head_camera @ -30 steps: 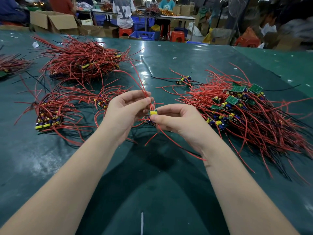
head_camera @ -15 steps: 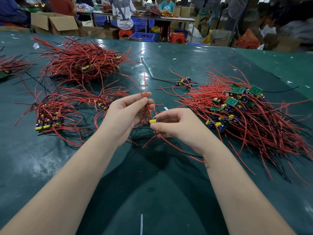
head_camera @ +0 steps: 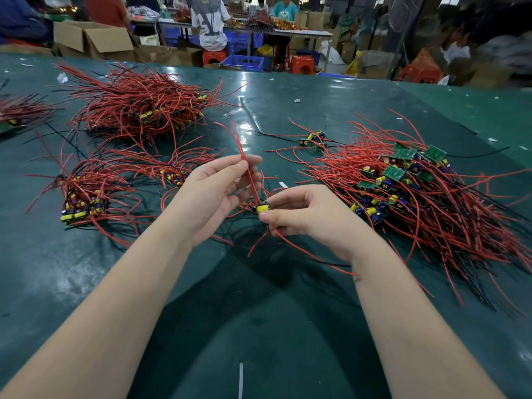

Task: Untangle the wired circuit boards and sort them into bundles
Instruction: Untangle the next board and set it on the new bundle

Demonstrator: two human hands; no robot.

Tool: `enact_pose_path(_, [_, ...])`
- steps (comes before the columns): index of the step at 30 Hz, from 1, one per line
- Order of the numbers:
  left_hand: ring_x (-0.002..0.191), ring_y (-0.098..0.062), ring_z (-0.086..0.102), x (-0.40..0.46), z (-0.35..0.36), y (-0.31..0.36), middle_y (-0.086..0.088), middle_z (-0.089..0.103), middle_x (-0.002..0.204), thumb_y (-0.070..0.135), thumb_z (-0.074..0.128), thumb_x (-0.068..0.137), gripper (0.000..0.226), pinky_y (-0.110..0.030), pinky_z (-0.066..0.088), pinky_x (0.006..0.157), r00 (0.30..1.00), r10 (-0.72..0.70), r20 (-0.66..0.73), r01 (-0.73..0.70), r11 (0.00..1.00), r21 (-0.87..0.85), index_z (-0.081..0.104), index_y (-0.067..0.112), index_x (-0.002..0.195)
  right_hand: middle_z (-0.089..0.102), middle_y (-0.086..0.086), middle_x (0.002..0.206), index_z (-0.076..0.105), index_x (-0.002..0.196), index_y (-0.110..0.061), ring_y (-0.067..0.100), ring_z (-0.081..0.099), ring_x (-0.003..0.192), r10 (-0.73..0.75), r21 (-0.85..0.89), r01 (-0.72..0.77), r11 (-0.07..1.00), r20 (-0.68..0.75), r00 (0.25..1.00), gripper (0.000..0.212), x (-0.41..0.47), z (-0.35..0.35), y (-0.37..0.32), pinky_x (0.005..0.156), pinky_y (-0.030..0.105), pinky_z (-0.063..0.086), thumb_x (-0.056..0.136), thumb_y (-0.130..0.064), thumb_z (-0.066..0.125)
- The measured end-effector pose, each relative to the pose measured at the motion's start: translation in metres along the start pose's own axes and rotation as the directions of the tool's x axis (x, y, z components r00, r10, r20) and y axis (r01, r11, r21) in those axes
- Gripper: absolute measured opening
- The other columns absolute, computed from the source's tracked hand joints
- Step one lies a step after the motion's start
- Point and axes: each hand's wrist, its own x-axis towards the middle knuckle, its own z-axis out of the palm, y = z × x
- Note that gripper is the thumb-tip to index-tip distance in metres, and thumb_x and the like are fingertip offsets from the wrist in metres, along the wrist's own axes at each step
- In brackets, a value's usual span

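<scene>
The right hand (head_camera: pixel 311 217) pinched a small green circuit board with a yellow cylindrical component (head_camera: pixel 262 208) between thumb and curled fingers, holding it just above the dark green table surface (head_camera: pixel 86 283). The left hand (head_camera: pixel 211 197), touching distance to its left, was partly open; its fingers held one thin red insulated wire (head_camera: pixel 248 174) that rose from the board and stood upright past the fingertips. Further red leads from the same board trailed below and between both hands.

Progress, judged from the layout, was partial. To the left of the left hand lay a gathered bundle of boards with yellow and blue components (head_camera: pixel 82 204), and a smaller cluster (head_camera: pixel 174 175) lay just beyond the left knuckles. Well beyond the left hand, a large heap of red wires (head_camera: pixel 144 108) rested; whether it was sorted could not be determined. To the right of the right hand, a large tangled pile of red-wired green boards (head_camera: pixel 417 191) appeared unsorted and made up the bulk of the remaining work. A few loose boards (head_camera: pixel 315 139) lay beyond both hands, apart from every pile. The board in hand appeared mid-separation, not yet placed in a bundle.
</scene>
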Motion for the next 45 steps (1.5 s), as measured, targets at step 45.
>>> enact_pose_path(45, [0.075,-0.016,0.071,-0.0013,-0.0032,0.0098,-0.007,0.072,0.082,-0.007,0.052,0.093,0.015,-0.022,0.056,0.066,0.941,0.204,-0.270,-0.210,0.978,0.005,0.064,0.002,0.094,0.071,0.016,0.078,0.063,0.087,-0.004,0.024,0.064,0.067,-0.003,-0.275,0.020,0.961,0.064,0.998,0.008,-0.0040,-0.0027,-0.0038,0.064,0.030,0.053,0.083,0.003,0.064])
